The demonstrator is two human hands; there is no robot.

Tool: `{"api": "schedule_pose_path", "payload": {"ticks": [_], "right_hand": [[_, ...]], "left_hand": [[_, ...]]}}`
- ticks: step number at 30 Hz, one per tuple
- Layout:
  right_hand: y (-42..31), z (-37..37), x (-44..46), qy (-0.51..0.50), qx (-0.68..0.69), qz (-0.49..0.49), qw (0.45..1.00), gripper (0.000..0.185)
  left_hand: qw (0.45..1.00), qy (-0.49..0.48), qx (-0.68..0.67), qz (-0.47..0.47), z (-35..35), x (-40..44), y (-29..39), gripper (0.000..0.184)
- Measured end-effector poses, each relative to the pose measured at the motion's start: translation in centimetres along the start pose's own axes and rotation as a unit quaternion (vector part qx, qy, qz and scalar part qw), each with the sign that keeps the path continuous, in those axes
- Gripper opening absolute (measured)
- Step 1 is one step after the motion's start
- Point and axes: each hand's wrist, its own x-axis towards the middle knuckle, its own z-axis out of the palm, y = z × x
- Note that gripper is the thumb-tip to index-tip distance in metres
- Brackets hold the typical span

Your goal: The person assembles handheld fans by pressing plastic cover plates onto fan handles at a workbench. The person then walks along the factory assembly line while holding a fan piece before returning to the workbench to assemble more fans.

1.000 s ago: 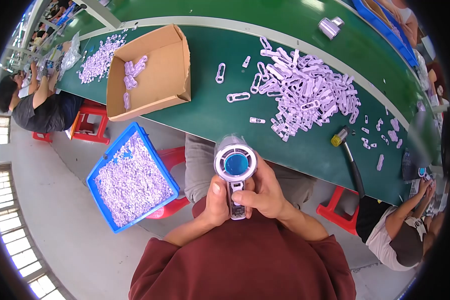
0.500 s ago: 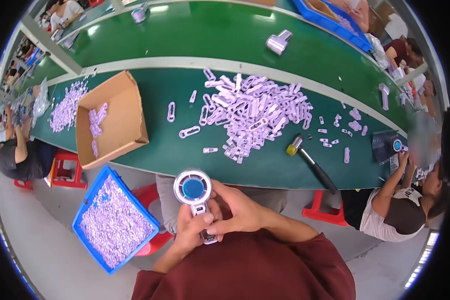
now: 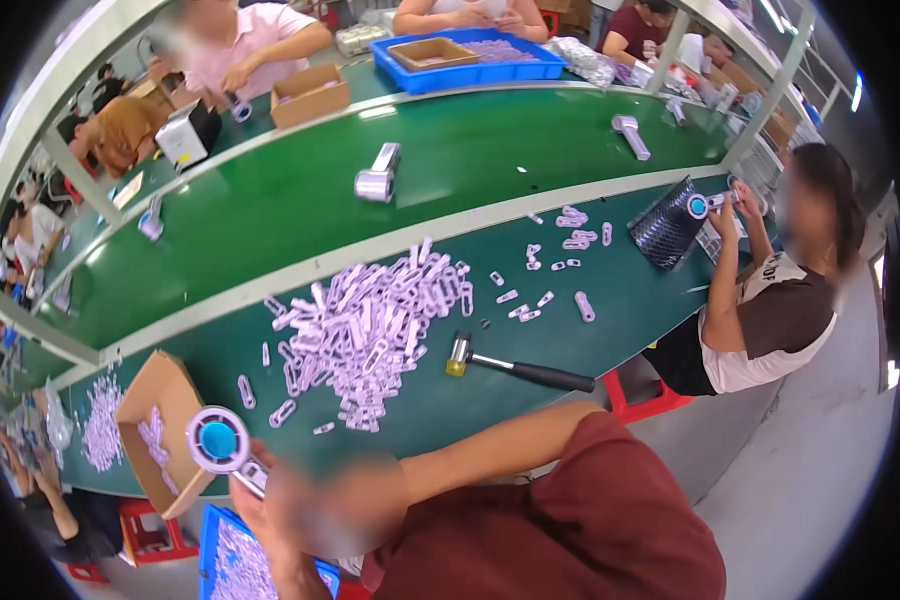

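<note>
A lilac handheld fan (image 3: 198, 462) with a round ringed head and a blue centre is held up at the lower left, over the near edge of the table. My left hand (image 3: 260, 510) is closed around its handle, just below the head. Close beside it, my right hand (image 3: 355, 500) is covered by blur, so its fingers and any contact with the fan cannot be made out. A large heap of lilac oblong frame pieces (image 3: 370, 325) lies on the green table beyond my hands. Right of the heap rests a hammer (image 3: 520, 370) with a black handle.
A cardboard box (image 3: 170, 385) holding a few lilac parts stands left of the fan. A blue tray (image 3: 210, 545) full of small parts sits below. Another fan (image 3: 375, 183) lies on the green conveyor. At right, a co-worker (image 3: 770, 290) holds a similar fan.
The view has swung up and to the right, bringing more of the conveyor and co-workers in. The fan and my hands now appear farther left and lower. The fan is still held.
</note>
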Motion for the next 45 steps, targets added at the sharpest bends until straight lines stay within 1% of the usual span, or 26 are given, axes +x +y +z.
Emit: {"api": "schedule_pose_path", "payload": {"ticks": [3,7,9,11,13,15,16,17,18,20,22,25,26,28,29,30,31,32,33,34,35,37,40,41,43,45], "right_hand": [[0.7,1.6,2.7,0.025,0.017,-0.082,0.996,0.014],[1.0,1.2,3.2,0.079,0.111,-0.070,0.988,0.013],[1.3,0.4,3.3,0.075,0.154,-0.063,0.983,0.012],[1.5,0.5,3.3,0.089,0.192,-0.058,0.976,0.012],[1.4,1.2,3.3,0.090,0.192,-0.063,0.975,0.011],[1.8,2.9,3.5,0.080,0.149,-0.082,0.982,0.011],[2.2,4.1,3.7,0.123,0.139,-0.118,0.976,0.011],[2.3,4.2,3.7,0.102,0.126,-0.116,0.980,0.011],[2.2,4.1,3.6,0.080,0.113,-0.114,0.984,0.012],[1.9,2.5,3.2,0.010,0.059,-0.115,0.992,0.014],[2.0,3.5,3.4,0.051,0.054,-0.133,0.988,0.015],[2.2,3.3,3.1,0.065,0.050,-0.150,0.985,0.015],[2.2,3.1,3.0,0.061,0.048,-0.154,0.985,0.015],[2.6,4.3,3.4,0.088,0.077,-0.161,0.980,0.016],[2.8,5.8,3.9,0.101,0.095,-0.166,0.976,0.016],[2.9,10.0,5.3,0.169,0.143,-0.154,0.963,0.016],[2.6,10.4,5.0,0.162,0.134,-0.149,0.966,0.018],[2.4,10.2,4.7,0.151,0.125,-0.149,0.969,0.020],[2.5,9.3,4.4,0.138,0.115,-0.152,0.972,0.022],[2.2,2.9,1.8,0.138,0.111,-0.156,0.972,0.033],[1.9,0.3,1.2,0.123,0.109,-0.157,0.974,0.032],[1.4,-0.7,1.2,0.105,0.100,-0.159,0.977,0.030],[1.6,2.0,2.1,0.083,0.095,-0.160,0.979,0.026],[1.8,3.4,2.6,0.079,0.095,-0.157,0.980,0.025],[2.7,7.2,3.6,0.072,0.094,-0.138,0.983,0.023],[3.0,7.3,3.7,0.033,0.064,-0.130,0.989,0.022]], "left_hand": [[0.997,-0.031,0.071,0.025,1.9,2.9,1.3,0.055],[0.986,-0.048,0.159,-0.004,5.2,7.9,1.5,0.053],[0.980,-0.069,0.184,0.007,6.8,11.3,0.6,0.046],[0.970,-0.093,0.224,-0.022,7.6,15.8,-0.4,0.036],[0.946,-0.093,0.309,-0.015,8.5,20.4,-1.7,0.030],[0.914,-0.081,0.398,0.007,8.4,25.9,-4.0,0.036],[0.885,-0.068,0.459,0.045,8.2,28.9,-5.5,0.037],[0.851,-0.055,0.516,0.081,8.7,31.1,-6.3,0.039],[0.860,-0.043,0.507,0.027,10.4,32.2,-6.4,0.046],[0.830,-0.044,0.555,0.035,11.4,36.5,-8.7,0.054],[0.808,-0.060,0.586,-0.009,13.8,39.5,-9.9,0.065],[0.730,0.009,0.683,0.022,18.3,42.4,-13.9,0.070],[0.704,0.052,0.694,0.139,18.9,42.1,-14.7,0.070],[0.615,0.135,0.687,0.364,20.7,40.2,-15.1,0.069],[0.626,0.074,0.679,0.377,21.7,39.4,-14.8,0.066],[0.635,0.017,0.668,0.387,23.0,38.3,-13.9,0.065],[0.630,-0.043,0.678,0.377,24.2,37.2,-14.1,0.063],[0.656,-0.146,0.672,0.311,25.3,35.9,-13.9,0.062],[0.631,-0.177,0.707,0.265,26.7,34.1,-13.8,0.063],[0.620,-0.163,0.721,0.263,27.1,33.2,-14.9,0.064],[0.611,-0.149,0.732,0.261,27.2,33.0,-16.0,0.066],[0.684,-0.148,0.679,0.222,27.2,34.3,-17.4,0.065],[0.774,-0.136,0.581,0.215,26.1,33.4,-15.4,0.055],[0.782,-0.133,0.574,0.205,25.6,32.2,-13.6,0.055],[0.796,-0.140,0.530,0.256,23.3,29.3,-9.9,0.059],[0.822,-0.147,0.470,0.286,20.6,25.5,-5.6,0.061]]}}
